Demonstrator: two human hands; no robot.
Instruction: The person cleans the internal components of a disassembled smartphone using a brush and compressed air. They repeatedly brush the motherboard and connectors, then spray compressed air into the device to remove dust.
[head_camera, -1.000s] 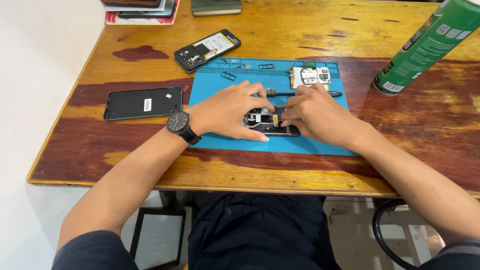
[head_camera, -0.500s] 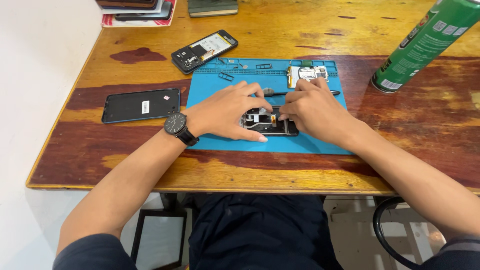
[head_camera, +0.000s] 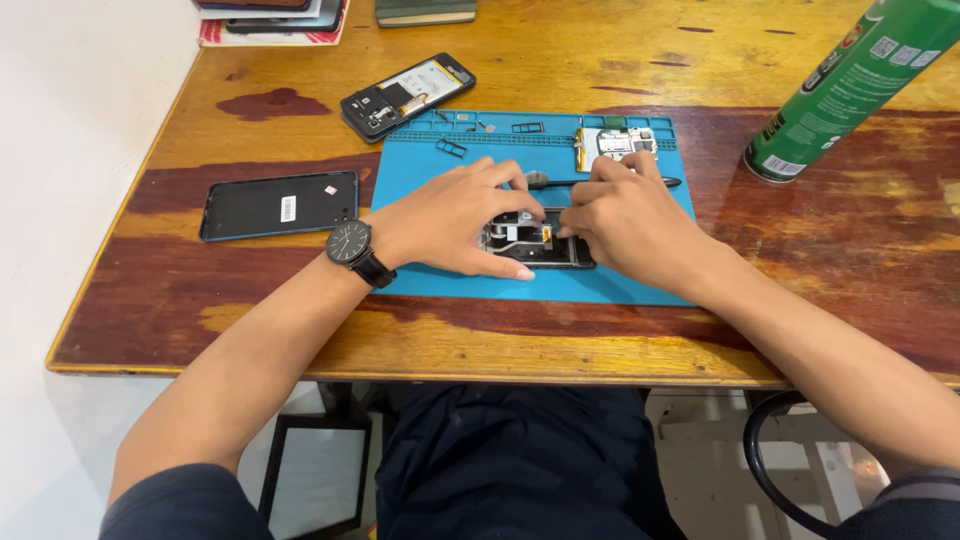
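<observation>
An opened black phone (head_camera: 530, 242) lies on a blue work mat (head_camera: 430, 180), its inner parts showing. My left hand (head_camera: 455, 218), with a black wristwatch on the wrist, rests over the phone's left end and holds it down. My right hand (head_camera: 625, 218) covers the right end, its fingertips pinched at a small part near the phone's middle. What the fingertips hold is too small to see. A thin black tool (head_camera: 610, 183) lies on the mat just beyond my hands.
A black phone panel (head_camera: 278, 204) lies left of the mat. Another opened phone (head_camera: 408, 95) sits at the mat's far left corner, and a small circuit board (head_camera: 612, 146) at its far edge. A green spray can (head_camera: 845, 90) leans at right. Books (head_camera: 275, 15) at the back.
Both hands stay on the opened phone with only slight finger shifts. The view has drifted a little.
</observation>
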